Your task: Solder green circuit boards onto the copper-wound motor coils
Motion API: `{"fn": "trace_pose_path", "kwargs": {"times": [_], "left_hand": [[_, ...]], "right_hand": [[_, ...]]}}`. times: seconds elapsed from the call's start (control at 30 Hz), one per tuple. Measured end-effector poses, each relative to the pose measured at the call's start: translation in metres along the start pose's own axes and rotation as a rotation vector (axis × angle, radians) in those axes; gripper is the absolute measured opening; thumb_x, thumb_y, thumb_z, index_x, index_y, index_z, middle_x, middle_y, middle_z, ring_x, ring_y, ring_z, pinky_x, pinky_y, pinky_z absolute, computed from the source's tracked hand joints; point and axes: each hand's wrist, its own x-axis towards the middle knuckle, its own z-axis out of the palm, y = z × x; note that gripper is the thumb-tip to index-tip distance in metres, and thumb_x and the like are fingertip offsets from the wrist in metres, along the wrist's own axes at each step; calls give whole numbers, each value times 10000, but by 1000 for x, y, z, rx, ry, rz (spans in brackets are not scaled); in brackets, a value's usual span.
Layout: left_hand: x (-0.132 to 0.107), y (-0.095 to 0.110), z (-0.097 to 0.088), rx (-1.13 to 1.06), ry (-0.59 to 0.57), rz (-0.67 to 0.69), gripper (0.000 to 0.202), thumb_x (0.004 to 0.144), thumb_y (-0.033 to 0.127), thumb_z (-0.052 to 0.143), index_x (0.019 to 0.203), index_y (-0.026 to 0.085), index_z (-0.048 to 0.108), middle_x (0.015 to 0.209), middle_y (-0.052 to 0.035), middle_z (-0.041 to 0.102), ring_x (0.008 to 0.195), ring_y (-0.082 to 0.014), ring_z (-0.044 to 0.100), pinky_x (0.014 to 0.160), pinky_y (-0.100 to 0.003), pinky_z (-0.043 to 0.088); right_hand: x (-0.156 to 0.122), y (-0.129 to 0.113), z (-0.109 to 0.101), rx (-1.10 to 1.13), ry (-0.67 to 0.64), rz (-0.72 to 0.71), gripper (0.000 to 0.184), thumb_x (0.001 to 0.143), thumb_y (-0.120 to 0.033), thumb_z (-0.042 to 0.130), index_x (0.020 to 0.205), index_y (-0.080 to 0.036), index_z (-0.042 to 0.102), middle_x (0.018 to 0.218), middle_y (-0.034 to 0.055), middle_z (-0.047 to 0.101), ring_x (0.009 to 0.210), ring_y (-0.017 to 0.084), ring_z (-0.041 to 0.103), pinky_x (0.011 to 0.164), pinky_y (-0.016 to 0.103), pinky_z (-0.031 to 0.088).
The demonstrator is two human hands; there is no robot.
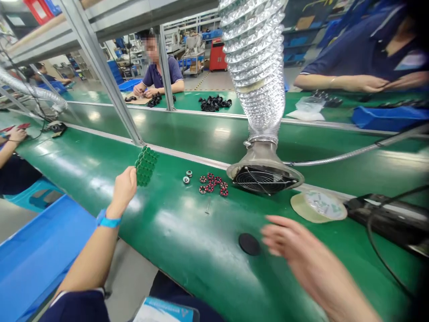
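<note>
My left hand, closed, grips the edge of a green panel of round circuit boards and holds it up over the bench. My right hand is slightly blurred above the bench at the right. Its fingers are loosely bent and apart, and I see nothing in them. Just left of it lies a flat black disc. In the middle of the bench is a cluster of small round red-and-black parts, with two silvery round parts beside them. A small thin metal piece lies in front of the cluster.
A fume extractor hood on a foil duct hangs low behind the parts. A wide tape roll and a black device with cables stand at the right. A metal post rises at the back. Co-workers sit across the line and at the left.
</note>
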Motion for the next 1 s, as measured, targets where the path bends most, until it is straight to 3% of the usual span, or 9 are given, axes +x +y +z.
{"fn": "trace_pose_path", "kwargs": {"times": [0.07,0.1,0.17,0.27,0.47,0.63,0.77,0.9,1.0], "left_hand": [[-34,29,-1,-87,16,115,506,994,327,166,1099,113,612,905,-119,727,818,-206,696,701,-273,486],[-51,44,0,-130,17,187,522,988,339,161,1084,113,620,922,-125,735,837,-209,704,709,-276,496],[-81,70,2,-226,11,366,498,981,353,193,1033,135,638,856,-104,745,785,-201,713,688,-272,510],[-110,93,4,-353,122,667,349,986,251,294,974,160,631,844,-85,756,739,-181,721,657,-259,520],[-110,94,8,-425,105,837,297,995,221,316,958,160,604,805,-78,752,664,-163,714,599,-238,528],[-108,95,9,-454,84,840,299,996,261,327,1022,165,608,840,-78,765,690,-171,733,600,-240,547],[-109,94,12,-478,34,864,317,993,277,325,1050,174,619,855,-72,768,691,-175,733,618,-243,546],[-96,77,12,-405,-32,565,362,981,331,321,979,165,643,776,-52,752,656,-179,717,559,-240,499],[-81,56,8,-292,-72,302,431,963,366,288,1005,149,658,778,-71,732,678,-207,697,605,-269,481]], "right_hand": [[-13,1,37,40,-400,151,633,742,-546,723,1252,-226,527,1246,147,606,1001,224,644,832,401,544],[-18,1,58,84,-494,166,749,730,-551,731,1344,-249,428,1402,162,496,1141,228,591,950,425,499],[-21,2,97,145,-511,165,913,674,-552,772,1413,-268,316,1510,163,370,1251,242,529,1020,448,465],[-18,8,129,238,-478,95,986,622,-490,824,1409,-247,283,1425,117,482,1252,222,531,1062,404,453],[-22,19,120,262,-453,-42,916,612,-382,857,1359,-274,337,1409,90,468,1237,250,526,1028,439,486],[-18,24,109,253,-467,-2,953,642,-421,832,1410,-289,285,1407,108,467,1240,256,540,961,430,523],[-16,27,104,256,-479,19,900,616,-306,846,1372,-301,358,1371,59,523,1200,217,571,946,364,526],[-17,29,100,300,-522,116,651,612,-297,801,1208,-252,545,1187,22,662,1050,192,641,875,329,549],[-14,33,97,339,-517,253,406,727,-378,662,1096,-218,608,1053,39,715,878,185,686,715,329,578]]}}
